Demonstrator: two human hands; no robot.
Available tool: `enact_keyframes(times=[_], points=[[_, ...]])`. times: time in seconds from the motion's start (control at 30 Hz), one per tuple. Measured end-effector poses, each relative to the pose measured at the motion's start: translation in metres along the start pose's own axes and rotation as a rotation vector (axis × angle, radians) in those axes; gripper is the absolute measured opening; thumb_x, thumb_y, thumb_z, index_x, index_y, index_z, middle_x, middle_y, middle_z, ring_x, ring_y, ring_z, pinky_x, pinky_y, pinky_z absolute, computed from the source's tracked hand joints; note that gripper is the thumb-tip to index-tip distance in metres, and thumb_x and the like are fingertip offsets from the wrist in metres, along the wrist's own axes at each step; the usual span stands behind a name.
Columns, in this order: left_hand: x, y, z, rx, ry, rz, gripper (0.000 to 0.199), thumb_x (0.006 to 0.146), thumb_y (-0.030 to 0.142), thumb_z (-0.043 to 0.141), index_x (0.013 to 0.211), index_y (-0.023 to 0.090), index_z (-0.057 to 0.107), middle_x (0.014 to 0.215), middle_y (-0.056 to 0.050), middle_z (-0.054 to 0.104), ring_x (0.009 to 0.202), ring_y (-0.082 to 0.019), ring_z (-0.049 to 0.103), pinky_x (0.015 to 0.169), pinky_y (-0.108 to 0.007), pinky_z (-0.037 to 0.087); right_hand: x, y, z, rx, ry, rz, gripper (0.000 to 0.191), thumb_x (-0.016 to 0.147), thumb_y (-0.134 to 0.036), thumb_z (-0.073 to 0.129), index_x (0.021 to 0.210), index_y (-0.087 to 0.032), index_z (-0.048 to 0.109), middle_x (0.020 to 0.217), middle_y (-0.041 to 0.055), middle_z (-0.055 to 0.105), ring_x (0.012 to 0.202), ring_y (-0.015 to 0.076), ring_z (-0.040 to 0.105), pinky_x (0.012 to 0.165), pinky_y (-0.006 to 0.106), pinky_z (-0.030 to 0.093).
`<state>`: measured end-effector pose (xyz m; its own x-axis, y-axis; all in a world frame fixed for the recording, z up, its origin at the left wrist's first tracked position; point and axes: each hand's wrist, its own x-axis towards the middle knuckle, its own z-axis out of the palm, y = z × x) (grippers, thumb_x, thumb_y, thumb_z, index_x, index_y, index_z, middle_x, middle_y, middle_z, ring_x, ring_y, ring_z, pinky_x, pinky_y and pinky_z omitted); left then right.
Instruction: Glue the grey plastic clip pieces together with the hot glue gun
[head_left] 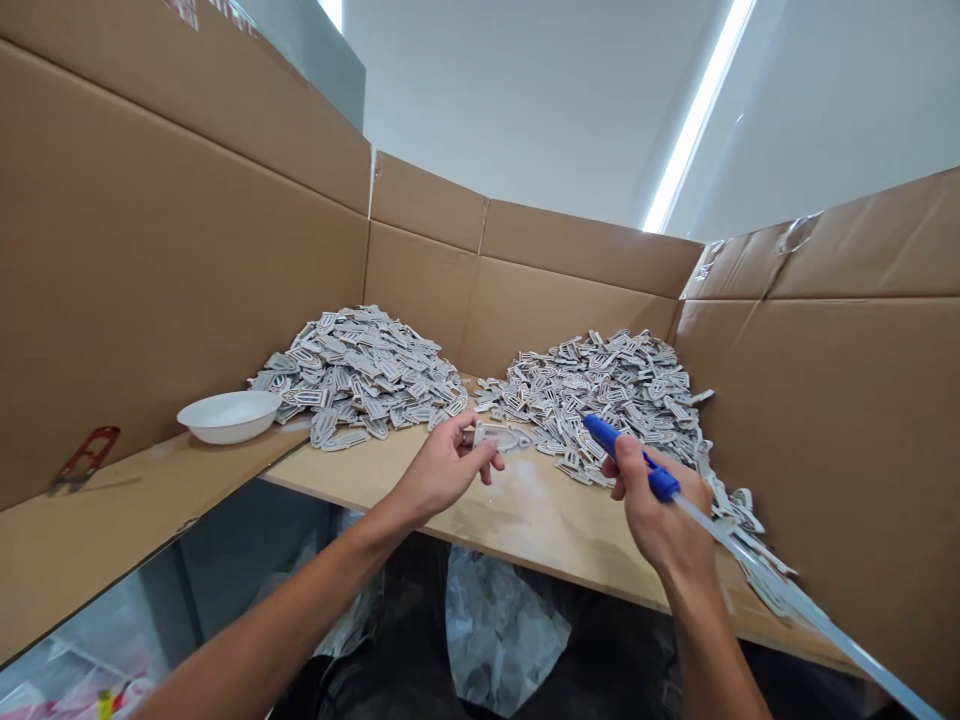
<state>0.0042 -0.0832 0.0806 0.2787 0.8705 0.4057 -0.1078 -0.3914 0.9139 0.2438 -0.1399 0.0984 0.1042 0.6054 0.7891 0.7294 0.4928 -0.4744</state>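
Note:
Between the thumb and fingers of my left hand (454,462) is a small light-grey plastic part (504,437), long and narrowing to a rounded tip that points right. My right hand (667,510) is wrapped round a blue air blow gun (604,436), its nozzle end aimed up and to the left. From its back end a clear hose (795,600) runs down to the lower right. A heap of similar grey parts (615,385) lies just beyond my right hand, and another heap of grey parts (367,365) rises farther left. The gun and the held part are apart.
A white bowl (229,415) stands left of the heaps, on the left board. A red-handled tool (88,455) leans by the left cardboard wall (187,250). Cardboard also encloses the back and right of the wooden table (420,500). Clear plastic bags (499,630) hang below its front edge.

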Motion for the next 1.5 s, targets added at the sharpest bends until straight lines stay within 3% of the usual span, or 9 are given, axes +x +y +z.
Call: enact_keyframes(times=[0.13, 0.27, 0.53, 1.0, 1.5], points=[[0.002, 0.004, -0.005, 0.055, 0.038, 0.081, 0.025, 0.082, 0.037, 0.070, 0.069, 0.018, 0.060, 0.063, 0.002, 0.052, 0.061, -0.012, 0.047, 0.060, -0.026, 0.037, 0.000, 0.001, -0.002, 0.143, -0.110, 0.132, 0.059, 0.099, -0.063, 0.048, 0.066, -0.019, 0.072, 0.056, 0.0038, 0.063, 0.045, 0.0142, 0.048, 0.043, 0.028, 0.033], [-0.002, 0.003, 0.002, -0.022, -0.022, 0.094, 0.031, 0.084, 0.039, 0.069, 0.068, 0.019, 0.054, 0.064, 0.003, 0.047, 0.059, -0.010, 0.043, 0.055, -0.023, 0.035, -0.003, -0.005, 0.003, 0.234, -0.243, 0.101, 0.061, 0.096, -0.066, 0.049, 0.063, -0.019, 0.071, 0.054, 0.0032, 0.061, 0.046, 0.0138, 0.048, 0.044, 0.028, 0.034], [-0.008, 0.003, 0.010, -0.023, -0.091, 0.063, 0.029, 0.088, 0.040, 0.067, 0.074, 0.018, 0.054, 0.064, 0.003, 0.050, 0.051, -0.008, 0.046, 0.044, -0.020, 0.039, -0.006, -0.012, 0.012, 0.258, -0.312, 0.065, 0.061, 0.095, -0.066, 0.048, 0.060, -0.020, 0.069, 0.049, 0.0025, 0.057, 0.047, 0.0139, 0.047, 0.048, 0.028, 0.035], [-0.009, 0.004, 0.011, -0.039, -0.089, 0.057, 0.026, 0.087, 0.038, 0.066, 0.074, 0.018, 0.055, 0.063, 0.004, 0.050, 0.047, -0.007, 0.047, 0.039, -0.019, 0.041, -0.008, -0.012, 0.015, 0.231, -0.311, 0.116, 0.062, 0.093, -0.070, 0.049, 0.059, -0.021, 0.069, 0.049, 0.0022, 0.056, 0.048, 0.0146, 0.048, 0.049, 0.029, 0.034], [-0.009, 0.004, 0.012, -0.037, -0.068, 0.071, 0.026, 0.087, 0.038, 0.067, 0.074, 0.018, 0.055, 0.062, 0.004, 0.052, 0.046, -0.007, 0.047, 0.036, -0.018, 0.040, -0.008, -0.020, 0.019, 0.111, -0.226, 0.016, 0.061, 0.094, -0.062, 0.047, 0.049, -0.022, 0.054, 0.048, 0.0009, 0.052, 0.046, 0.0130, 0.045, 0.049, 0.029, 0.031]])
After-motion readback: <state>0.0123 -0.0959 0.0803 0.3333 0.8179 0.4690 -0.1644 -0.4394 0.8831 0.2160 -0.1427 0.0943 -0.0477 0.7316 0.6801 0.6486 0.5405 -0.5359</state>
